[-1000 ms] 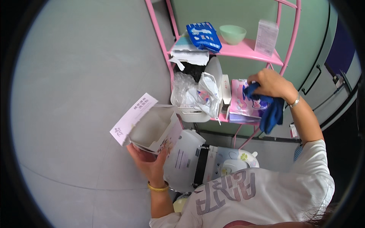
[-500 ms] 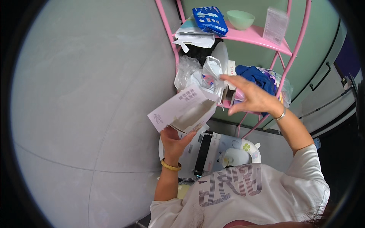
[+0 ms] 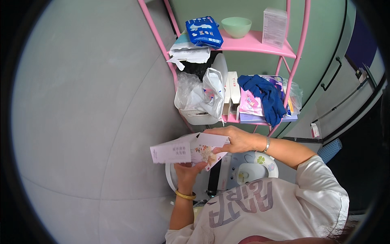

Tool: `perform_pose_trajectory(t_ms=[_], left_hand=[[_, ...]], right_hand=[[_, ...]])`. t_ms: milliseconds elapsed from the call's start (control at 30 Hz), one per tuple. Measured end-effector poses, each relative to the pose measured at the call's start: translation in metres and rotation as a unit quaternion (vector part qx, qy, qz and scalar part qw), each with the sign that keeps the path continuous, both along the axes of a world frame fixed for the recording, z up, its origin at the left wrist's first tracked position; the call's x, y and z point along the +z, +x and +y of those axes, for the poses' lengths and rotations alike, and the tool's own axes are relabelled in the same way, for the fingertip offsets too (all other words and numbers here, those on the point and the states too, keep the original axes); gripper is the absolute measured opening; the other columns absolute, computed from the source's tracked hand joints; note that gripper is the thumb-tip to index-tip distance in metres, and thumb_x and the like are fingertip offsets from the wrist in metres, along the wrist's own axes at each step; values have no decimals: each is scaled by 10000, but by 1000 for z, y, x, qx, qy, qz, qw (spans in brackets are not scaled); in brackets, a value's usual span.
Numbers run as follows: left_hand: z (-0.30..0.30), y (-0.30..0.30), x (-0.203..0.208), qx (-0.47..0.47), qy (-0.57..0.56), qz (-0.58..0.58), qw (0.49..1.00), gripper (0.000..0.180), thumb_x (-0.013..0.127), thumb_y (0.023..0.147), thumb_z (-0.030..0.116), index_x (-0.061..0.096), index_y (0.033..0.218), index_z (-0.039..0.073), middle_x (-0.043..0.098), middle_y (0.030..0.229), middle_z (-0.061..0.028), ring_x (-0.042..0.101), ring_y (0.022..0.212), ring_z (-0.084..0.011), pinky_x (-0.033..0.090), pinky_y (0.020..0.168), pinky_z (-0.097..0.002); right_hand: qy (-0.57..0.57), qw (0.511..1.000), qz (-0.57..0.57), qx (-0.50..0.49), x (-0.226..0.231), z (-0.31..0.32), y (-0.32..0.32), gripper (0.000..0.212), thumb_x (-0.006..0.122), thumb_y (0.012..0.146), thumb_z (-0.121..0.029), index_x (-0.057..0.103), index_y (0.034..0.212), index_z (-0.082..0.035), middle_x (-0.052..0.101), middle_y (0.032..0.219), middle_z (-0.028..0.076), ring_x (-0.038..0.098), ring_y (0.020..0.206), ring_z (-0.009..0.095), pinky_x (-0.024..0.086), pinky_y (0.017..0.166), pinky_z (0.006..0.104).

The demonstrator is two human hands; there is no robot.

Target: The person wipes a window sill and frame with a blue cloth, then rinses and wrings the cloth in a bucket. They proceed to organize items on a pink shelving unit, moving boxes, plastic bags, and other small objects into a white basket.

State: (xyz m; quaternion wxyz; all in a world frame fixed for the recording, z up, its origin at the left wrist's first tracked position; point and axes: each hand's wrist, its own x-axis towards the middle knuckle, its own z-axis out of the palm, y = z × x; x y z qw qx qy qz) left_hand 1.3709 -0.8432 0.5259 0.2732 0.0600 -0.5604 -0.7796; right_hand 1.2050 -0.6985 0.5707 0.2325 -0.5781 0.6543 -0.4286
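Observation:
Both hands hold a pale pink cardboard box (image 3: 171,152) with a flower print on one side and a raised lid flap. My left hand (image 3: 187,174), a gold bangle at its wrist, grips the box from below with the thumb against the printed side. My right hand (image 3: 239,139), with a silver bracelet, closes on the right end of the box, thumb on the printed side and fingers at the upper edge. From this angle the inside of the box is hidden.
Ahead stands a pink shelf rack (image 3: 254,42) carrying a blue packet (image 3: 204,32), a green bowl (image 3: 237,27) and a small white box (image 3: 274,28). Below are a white basket (image 3: 198,118) with plastic bags and a navy cloth (image 3: 266,95). Under my hands is a toilet seat (image 3: 271,164).
My right hand has come down from near the shelf's plastic bag and taken hold of the box. The box has turned and moved lower, and the view has shifted.

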Motion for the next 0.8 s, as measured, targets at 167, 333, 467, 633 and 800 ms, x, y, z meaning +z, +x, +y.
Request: perform_pose_trajectory(t_ms=[167, 333, 467, 633, 800], left_hand=[[1, -1, -1, 92, 29, 15, 995, 772, 788, 613, -13, 395, 1276, 28, 526, 1185, -78, 544, 1067, -212, 452, 923, -324], [-9, 10, 4, 157, 80, 15, 984, 723, 743, 618, -98, 420, 1256, 8, 560, 1159, -104, 582, 1024, -215, 485, 889, -332], [-17, 22, -2, 137, 64, 20, 988, 749, 772, 621, -47, 410, 1274, 8, 549, 1175, -99, 572, 1049, -211, 474, 905, -329], [-16, 26, -12, 84, 62, 50, 993, 801, 809, 610, 5, 394, 1295, 6, 540, 1186, -89, 560, 1072, -206, 455, 935, -329], [-17, 38, -20, 88, 76, 29, 993, 822, 823, 603, 31, 387, 1299, 5, 537, 1189, -90, 558, 1077, -207, 452, 940, -330]], right_hand=[[-13, 999, 38, 20, 17, -9, 12, 588, 667, 803, -147, 435, 1315, 23, 535, 1265, 214, 564, 1094, 361, 452, 942, 377], [49, 974, 218, 37, 81, -3, -7, 655, 723, 768, -217, 447, 1323, -8, 555, 1239, 192, 544, 1135, 352, 444, 956, 405], [-200, 807, 498, -248, 149, -25, -70, 651, 764, 690, -169, 479, 1258, -27, 543, 1186, 180, 512, 1088, 370, 451, 915, 443], [16, 789, 504, -351, 160, -67, -131, 559, 704, 771, -200, 493, 1274, -78, 544, 1223, 208, 555, 1036, 382, 467, 869, 460], [-67, 802, 465, -370, 188, -79, -171, 317, 583, 828, -142, 618, 1137, -75, 646, 952, 223, 620, 900, 380, 493, 794, 465]])
